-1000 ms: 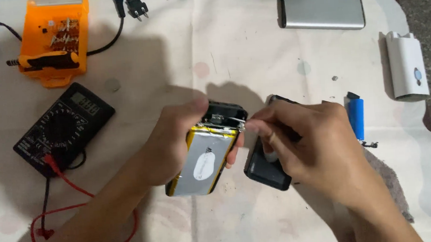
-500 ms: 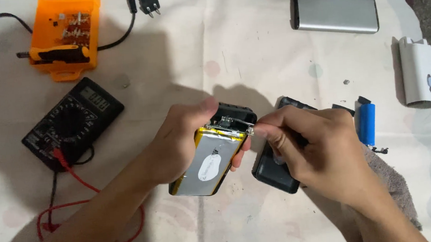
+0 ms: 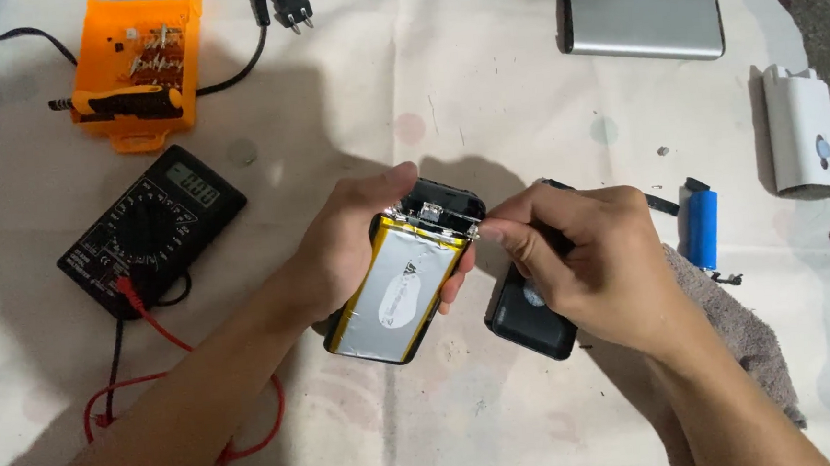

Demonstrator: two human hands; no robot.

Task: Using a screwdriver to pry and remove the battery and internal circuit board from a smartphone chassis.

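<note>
Silver battery pack (image 3: 402, 296) lies gripped in left hand (image 3: 349, 247), right hand (image 3: 580, 261) touching its top corner.

We note the opened battery pack (image 3: 401, 287) at centre on the cloth (image 3: 406, 80). Multimeter (image 3: 151, 230) at 9 o'clock; bit case (image 3: 141, 63) at 11; two power banks (image 3: 640, 20) at 1; cylindrical cell (image 3: 700, 225) at 3, white shell (image 3: 801, 133) beyond it.
</note>
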